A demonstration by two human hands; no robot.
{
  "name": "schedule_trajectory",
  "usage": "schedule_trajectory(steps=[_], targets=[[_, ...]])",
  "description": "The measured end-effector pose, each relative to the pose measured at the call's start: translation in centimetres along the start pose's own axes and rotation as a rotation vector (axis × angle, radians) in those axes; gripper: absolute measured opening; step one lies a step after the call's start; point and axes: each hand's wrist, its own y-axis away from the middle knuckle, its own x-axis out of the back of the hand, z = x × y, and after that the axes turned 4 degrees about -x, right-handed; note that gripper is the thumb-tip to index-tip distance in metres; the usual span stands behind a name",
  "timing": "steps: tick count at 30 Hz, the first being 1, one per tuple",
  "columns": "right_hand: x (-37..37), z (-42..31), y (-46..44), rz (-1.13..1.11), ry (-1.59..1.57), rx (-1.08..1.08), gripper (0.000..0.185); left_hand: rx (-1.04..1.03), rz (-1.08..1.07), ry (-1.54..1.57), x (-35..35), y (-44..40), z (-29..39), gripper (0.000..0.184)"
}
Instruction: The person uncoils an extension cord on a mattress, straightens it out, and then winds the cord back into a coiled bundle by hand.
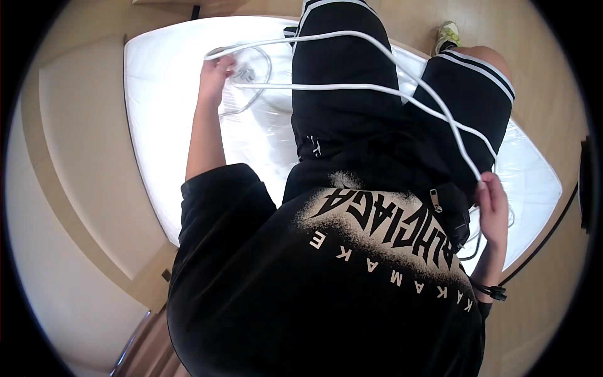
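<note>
Two hands (218, 72) (493, 198) hold white cable (339, 33); black shirt (270, 301) reads "KAKAMAKE".

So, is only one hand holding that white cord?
No, the left hand and the right hand each grip the white cord, which runs between them.

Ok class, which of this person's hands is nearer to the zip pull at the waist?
Right. The right hand is just to the right of the zip pull, holding the white cable. The left hand is farther off, forward and to the left.
</note>
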Motion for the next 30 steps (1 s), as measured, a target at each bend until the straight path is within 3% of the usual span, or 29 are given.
schedule_trajectory(steps=[5, 8, 9, 10, 12, 16, 22, 23, 26, 29, 30], targets=[[7.9, 4.1, 0.5, 0.477, 0.342, 0.115, 0.022, -0.148, -0.281, 0.093, -2.0, 2.4, -0.8, 0.053], [14.2, 6.1, 1.4, 0.617, 0.483, 0.084, 0.026, -0.300, -0.266, 0.003, -3.0, 3.8, -2.9, 0.040], [15.3, 6.7, 1.5, 0.579, 0.396, 0.063, 0.029, -0.467, -0.136, -0.072, -3.8, 4.3, -4.5, 0.031], [16.4, 7.5, 1.9, 0.539, 0.486, -0.016, 0.029, -0.819, -0.142, -0.358, -4.0, 4.9, -2.8, 0.023], [18.5, 9.8, 2.6, 0.452, 0.665, -0.164, 0.031, -0.951, -0.106, -0.659, -3.4, 6.5, -4.5, 0.021], [19.1, 14.6, 2.9, 0.512, 0.541, -0.045, 0.033, -0.869, -0.195, -0.606, -3.0, 8.8, -6.2, 0.033], [18.0, 18.2, 0.3, 0.445, 0.536, -0.101, 0.035, -0.993, -0.415, -0.711, -5.8, 13.7, -7.0, 0.051], [17.4, 18.3, -0.3, 0.445, 0.575, -0.130, 0.035, -0.965, -0.395, -0.713, -6.0, 14.2, -7.8, 0.038], [16.1, 18.9, -1.5, 0.452, 0.534, -0.153, 0.034, -0.952, -0.298, -0.781, -4.1, 12.3, -10.3, 0.022], [15.8, 18.8, -2.5, 0.425, 0.562, -0.184, 0.033, -0.779, 0.130, -1.079, -1.0, 10.5, -8.6, 0.019], [15.7, 18.4, -2.8, 0.427, 0.571, -0.187, 0.033, -0.768, 0.150, -1.148, 0.0, 9.7, -8.1, 0.019]])
